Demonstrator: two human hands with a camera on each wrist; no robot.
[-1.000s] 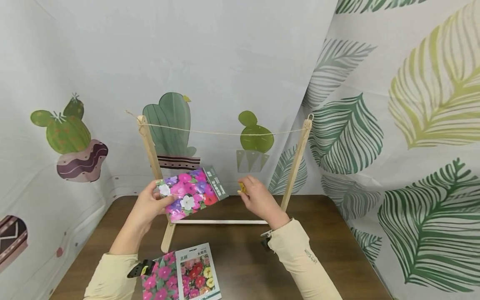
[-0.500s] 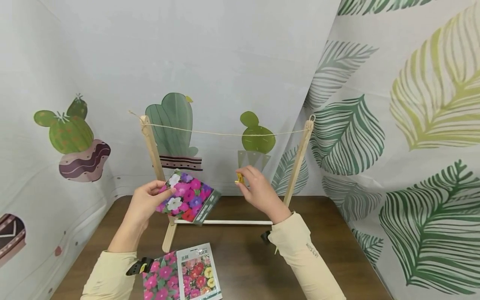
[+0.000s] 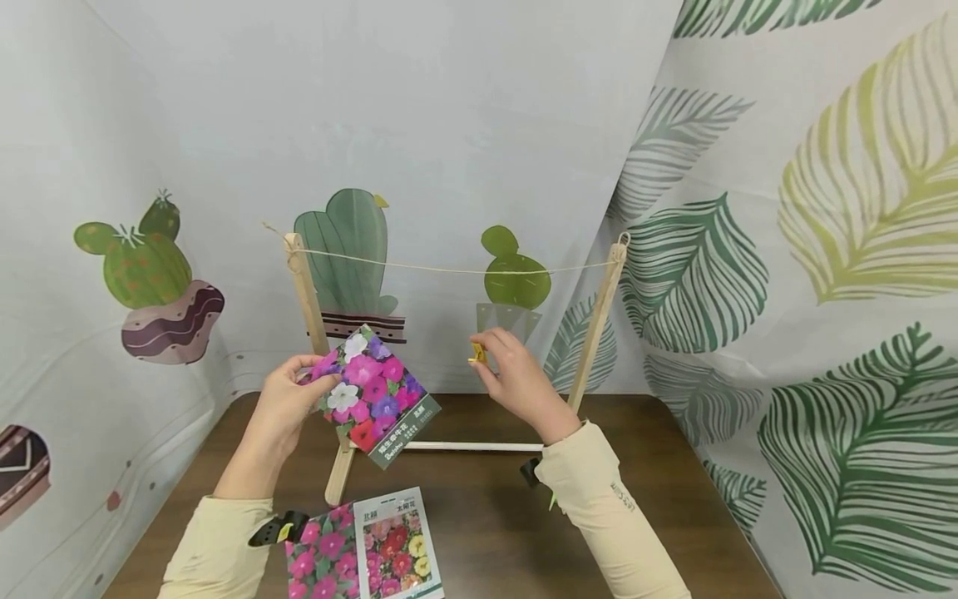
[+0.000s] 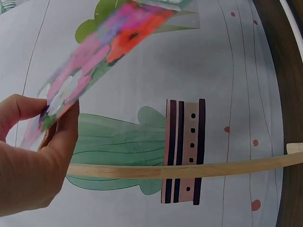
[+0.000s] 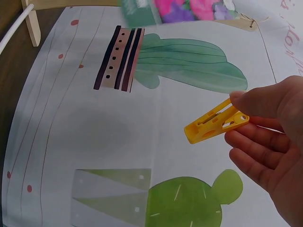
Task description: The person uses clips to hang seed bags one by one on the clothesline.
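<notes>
My left hand (image 3: 288, 399) pinches a flower seed packet (image 3: 374, 387) by one corner between thumb and fingers. The packet is tilted, its pink, purple and white blooms towards me and its dark green band at the lower right. In the left wrist view the seed packet (image 4: 90, 61) shows at a slant. My right hand (image 3: 516, 378) pinches a yellow clothespin (image 5: 215, 124) by its handle end, the closed tip pointing away from the fingers. Above both hands a thin string (image 3: 434, 269) runs between two wooden posts.
The wooden posts, left (image 3: 307, 291) and right (image 3: 599, 324), are joined low down by a white rod (image 3: 471, 447). Two more seed packets, one pink (image 3: 325, 553) and one white-bordered (image 3: 400, 541), lie on the brown table (image 3: 486, 516) at the front. A printed curtain hangs behind.
My left hand has turned the seed packet clockwise, so its dark band has swung from the upper right to the lower right. The right hand with the clothespin has risen slightly.
</notes>
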